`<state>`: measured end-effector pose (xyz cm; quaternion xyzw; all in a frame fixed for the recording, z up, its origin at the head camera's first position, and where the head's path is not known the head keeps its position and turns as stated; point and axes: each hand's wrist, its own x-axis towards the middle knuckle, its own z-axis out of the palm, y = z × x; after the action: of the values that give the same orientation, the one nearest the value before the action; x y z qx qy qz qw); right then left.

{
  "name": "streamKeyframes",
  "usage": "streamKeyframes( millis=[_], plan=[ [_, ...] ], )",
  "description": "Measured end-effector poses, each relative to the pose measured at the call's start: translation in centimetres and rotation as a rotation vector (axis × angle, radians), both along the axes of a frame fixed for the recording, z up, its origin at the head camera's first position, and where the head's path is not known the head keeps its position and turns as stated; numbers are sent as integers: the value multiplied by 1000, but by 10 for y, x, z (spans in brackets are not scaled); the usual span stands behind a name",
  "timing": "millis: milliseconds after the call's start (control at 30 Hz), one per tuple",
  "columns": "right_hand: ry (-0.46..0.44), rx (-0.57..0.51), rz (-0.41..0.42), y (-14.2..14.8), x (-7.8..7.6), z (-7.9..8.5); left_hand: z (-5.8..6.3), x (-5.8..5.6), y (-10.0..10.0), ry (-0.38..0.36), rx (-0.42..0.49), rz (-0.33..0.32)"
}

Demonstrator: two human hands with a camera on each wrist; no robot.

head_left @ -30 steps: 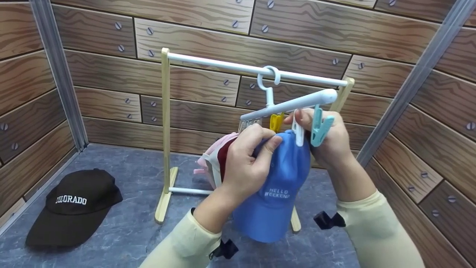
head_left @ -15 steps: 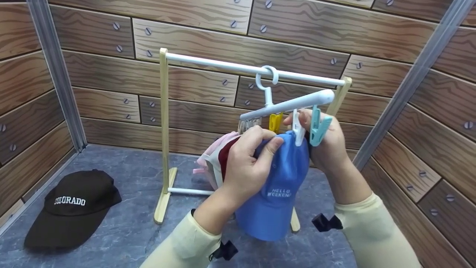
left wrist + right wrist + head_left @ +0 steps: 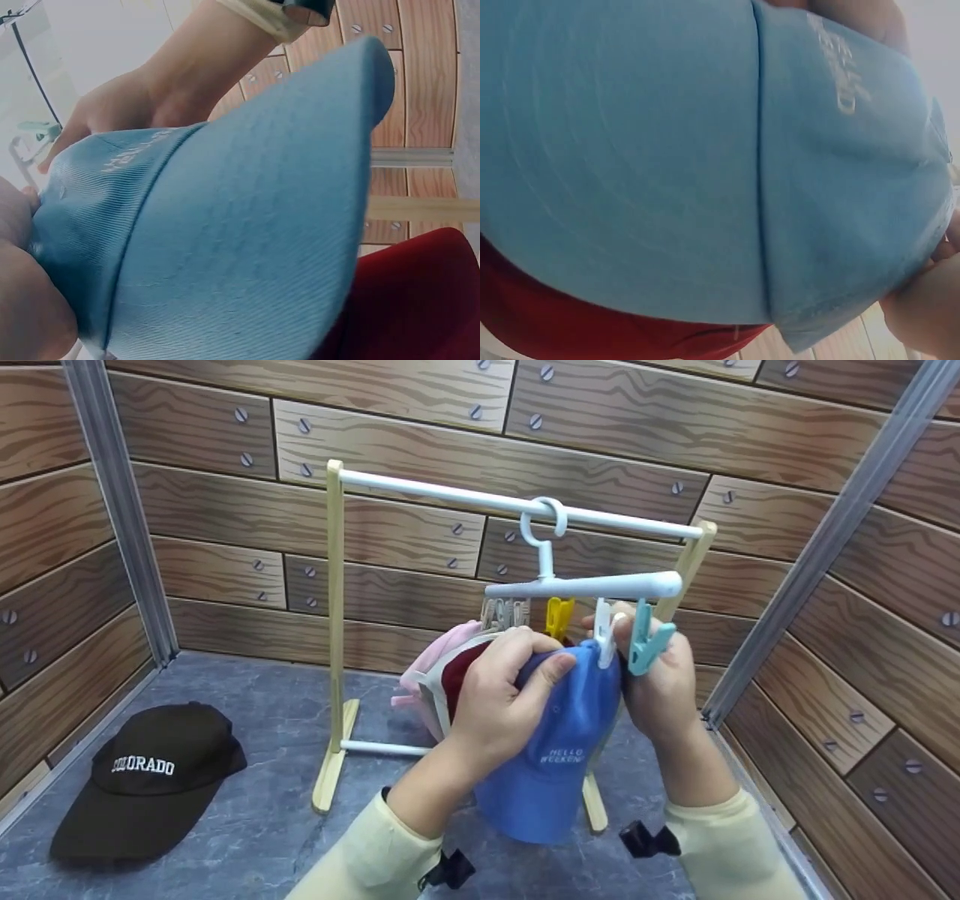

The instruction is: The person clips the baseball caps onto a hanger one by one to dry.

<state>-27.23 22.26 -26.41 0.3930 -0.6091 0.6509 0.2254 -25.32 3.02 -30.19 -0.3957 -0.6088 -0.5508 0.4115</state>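
A blue baseball cap [image 3: 536,806] lettered HELLO WEEKEND hangs brim down beneath a pale blue clip hanger [image 3: 600,586]. My left hand [image 3: 499,690] pinches the crown between thumb and bent forefinger. At the cap's top right, a white clothespin [image 3: 603,634] overlaps the cloth, and my right hand [image 3: 664,690] has its thumb and forefinger around that clothespin from behind. In front of the right hand dangles a teal clothespin [image 3: 646,641]. A yellow clothespin [image 3: 556,619] hangs just above the left fingertips. Both wrist views are largely filled by the blue cap [image 3: 240,202].
Behind the blue cap hang a red cap [image 3: 420,296] and pink and white headwear [image 3: 439,656] under several grey clips [image 3: 504,613]. The hanger hooks over the white rod [image 3: 435,495] of a wooden rack [image 3: 335,585]. A dark COLORADO cap [image 3: 154,776] lies at left on the floor.
The hanger's right end has dropped, so the bar is now nearly level. My right hand and the white and teal clothespins have come down with it; my left hand keeps its pinch.
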Motion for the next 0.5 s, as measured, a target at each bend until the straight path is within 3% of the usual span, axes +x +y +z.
streamKeyframes(
  millis=[233, 500],
  plan=[
    [22, -155, 60, 4, 3, -28, -11, -2, -4, -44, -4, 6],
    [1, -184, 75, 10, 3, -58, -30, -7, -12, -107, -25, 64]
  ],
)
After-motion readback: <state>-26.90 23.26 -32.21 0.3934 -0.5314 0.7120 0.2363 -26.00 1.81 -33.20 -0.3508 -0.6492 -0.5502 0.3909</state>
